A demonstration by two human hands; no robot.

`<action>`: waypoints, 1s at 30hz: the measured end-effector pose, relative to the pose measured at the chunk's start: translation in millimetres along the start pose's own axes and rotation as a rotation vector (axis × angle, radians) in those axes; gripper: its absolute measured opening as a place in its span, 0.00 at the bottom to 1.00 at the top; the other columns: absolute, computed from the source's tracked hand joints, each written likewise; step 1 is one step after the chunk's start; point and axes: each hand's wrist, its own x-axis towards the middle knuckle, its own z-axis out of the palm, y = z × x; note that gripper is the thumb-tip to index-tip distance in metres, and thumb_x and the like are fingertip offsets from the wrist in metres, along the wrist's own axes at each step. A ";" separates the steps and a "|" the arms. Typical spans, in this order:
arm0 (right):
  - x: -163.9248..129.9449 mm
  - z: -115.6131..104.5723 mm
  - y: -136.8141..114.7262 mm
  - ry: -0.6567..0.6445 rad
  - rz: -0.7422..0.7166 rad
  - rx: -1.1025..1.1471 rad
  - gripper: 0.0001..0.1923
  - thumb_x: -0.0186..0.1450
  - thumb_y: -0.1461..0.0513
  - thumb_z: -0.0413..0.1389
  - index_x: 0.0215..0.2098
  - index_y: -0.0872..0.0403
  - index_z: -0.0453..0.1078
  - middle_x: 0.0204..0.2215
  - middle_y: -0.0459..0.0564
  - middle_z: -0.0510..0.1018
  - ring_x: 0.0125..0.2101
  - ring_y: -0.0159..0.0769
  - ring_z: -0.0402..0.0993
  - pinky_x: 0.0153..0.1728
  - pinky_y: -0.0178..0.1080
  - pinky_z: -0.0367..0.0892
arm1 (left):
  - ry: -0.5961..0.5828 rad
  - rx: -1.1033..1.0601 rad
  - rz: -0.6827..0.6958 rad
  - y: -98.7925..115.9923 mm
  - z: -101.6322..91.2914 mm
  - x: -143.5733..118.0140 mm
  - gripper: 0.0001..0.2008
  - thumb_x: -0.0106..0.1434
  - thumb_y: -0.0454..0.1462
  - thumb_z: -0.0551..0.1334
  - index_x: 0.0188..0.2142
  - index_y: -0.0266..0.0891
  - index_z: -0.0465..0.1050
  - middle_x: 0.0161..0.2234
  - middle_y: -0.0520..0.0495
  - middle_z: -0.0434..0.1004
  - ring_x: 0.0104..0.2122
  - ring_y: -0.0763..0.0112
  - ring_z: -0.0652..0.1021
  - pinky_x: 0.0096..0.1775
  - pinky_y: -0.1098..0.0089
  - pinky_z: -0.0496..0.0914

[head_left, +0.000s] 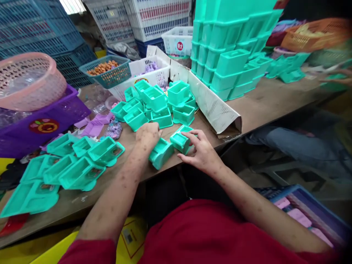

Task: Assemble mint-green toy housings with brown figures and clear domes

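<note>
My left hand [148,135] is closed, knuckles up, at the far left end of a turquoise moulded plastic box [161,153] near the table edge. Its fingertips are hidden, so what they pinch cannot be made out. My right hand [200,149] has its fingers on the right end of a second turquoise plastic box [180,140], with the thumb low on the near side. That box sits tilted just right of the first. Beyond both hands lies a loose heap of similar turquoise boxes [154,98]. More boxes [82,172], with open compartments facing up, lie in a group at the left.
A bent cardboard strip [209,106] divides the table, with stacked turquoise boxes [231,66] behind it. A purple crate [66,113], a pink basket [55,80] and a teal basket [118,75] stand at the left. At the far right, another person's hand [342,77] appears blurred.
</note>
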 end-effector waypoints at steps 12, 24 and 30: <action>11.2 -11.4 49.9 -0.082 0.030 -0.025 0.25 0.73 0.61 0.62 0.67 0.48 0.72 0.57 0.57 0.76 0.58 0.51 0.78 0.65 0.56 0.73 | -0.077 -0.351 0.304 -45.3 13.2 -81.4 0.46 0.65 0.50 0.71 0.75 0.41 0.55 0.75 0.35 0.63 0.74 0.47 0.66 0.73 0.49 0.62; 59.9 7.2 32.2 -0.060 -0.082 0.006 0.20 0.76 0.56 0.58 0.64 0.48 0.72 0.55 0.55 0.83 0.58 0.50 0.79 0.63 0.54 0.74 | -0.025 -0.215 0.292 -55.1 2.5 -74.5 0.52 0.62 0.65 0.70 0.77 0.48 0.57 0.75 0.38 0.65 0.71 0.40 0.69 0.68 0.46 0.67; 116.4 13.9 66.5 0.114 0.070 -0.411 0.17 0.72 0.61 0.59 0.58 0.52 0.78 0.60 0.63 0.78 0.60 0.64 0.67 0.60 0.62 0.70 | -0.044 -0.078 0.099 -19.3 15.5 -69.2 0.42 0.70 0.57 0.67 0.74 0.40 0.59 0.70 0.30 0.70 0.67 0.38 0.73 0.65 0.43 0.68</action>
